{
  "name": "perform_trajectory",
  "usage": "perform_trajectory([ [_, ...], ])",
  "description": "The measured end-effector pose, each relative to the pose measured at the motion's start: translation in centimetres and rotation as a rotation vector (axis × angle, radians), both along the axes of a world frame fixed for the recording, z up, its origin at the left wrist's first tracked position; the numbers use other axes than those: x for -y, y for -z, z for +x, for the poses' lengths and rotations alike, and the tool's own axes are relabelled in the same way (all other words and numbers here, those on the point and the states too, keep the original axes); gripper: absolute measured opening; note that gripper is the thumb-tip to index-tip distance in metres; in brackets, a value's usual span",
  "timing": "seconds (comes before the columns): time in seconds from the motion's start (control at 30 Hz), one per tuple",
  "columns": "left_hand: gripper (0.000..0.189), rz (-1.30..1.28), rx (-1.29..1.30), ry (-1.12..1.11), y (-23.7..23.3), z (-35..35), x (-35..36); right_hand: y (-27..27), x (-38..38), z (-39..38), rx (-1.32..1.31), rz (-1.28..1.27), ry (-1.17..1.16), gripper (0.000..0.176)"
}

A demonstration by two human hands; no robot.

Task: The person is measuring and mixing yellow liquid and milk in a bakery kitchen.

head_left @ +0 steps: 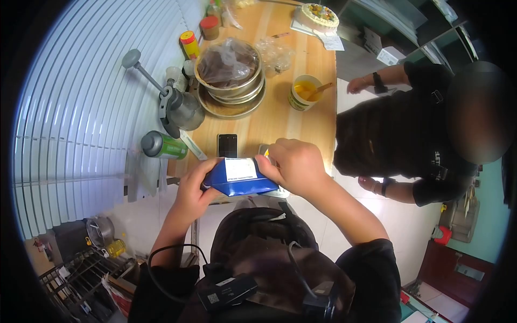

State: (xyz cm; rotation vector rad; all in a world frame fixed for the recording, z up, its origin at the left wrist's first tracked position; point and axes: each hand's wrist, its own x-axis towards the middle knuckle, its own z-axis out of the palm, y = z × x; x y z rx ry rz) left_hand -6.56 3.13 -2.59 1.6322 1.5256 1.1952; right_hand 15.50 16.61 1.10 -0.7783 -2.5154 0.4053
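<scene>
A blue packet (245,185) with a white label is held up in front of my body, at the near edge of the wooden table. My left hand (195,185) grips its left end, the thumb and fingers around it. At its right end, my right hand (293,166) is closed, with the thumb pressed on the packet's upper right corner. A small yellow bit shows by the right fingers. Just beyond the packet a black phone (227,145) lies on the table. Part of a pale object under the right hand is hidden.
Stacked round pans (231,102), a tub of yellow liquid (306,92), a grey pump bottle (184,110) and a green canister (164,145) stand on the table (280,121). A decorated cake (319,19) sits at the far end. Another person (404,129) stands at the right.
</scene>
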Motion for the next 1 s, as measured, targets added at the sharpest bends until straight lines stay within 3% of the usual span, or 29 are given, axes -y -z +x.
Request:
perform_trajectory([
  [0.23,0.054,-0.218,0.242,0.184,0.9,-2.1,-0.9,-2.1,-0.9,1.9,-0.013,-0.012,-0.432,0.028],
  [0.33,0.053,-0.330,0.256,0.283,-0.2,-2.9,-1.6,-2.8,-1.0,2.7,0.027,-0.008,-0.585,0.033],
  [0.43,0.053,-0.374,0.209,0.355,-1.1,-3.1,-2.3,-3.3,-0.7,3.4,0.013,0.101,-0.669,0.030],
  [0.53,0.052,-0.453,0.230,0.359,-1.5,-2.8,-2.7,-4.9,-1.7,3.6,0.000,0.393,-0.790,0.023],
  [0.73,0.049,-0.513,0.347,0.350,-0.2,-2.4,-3.2,-3.8,-3.1,4.3,-0.188,0.644,-0.845,0.015],
  [1.0,0.047,-0.592,0.522,0.478,1.5,-1.6,-3.8,-2.1,-3.1,5.0,-0.422,0.707,-0.823,0.013],
])
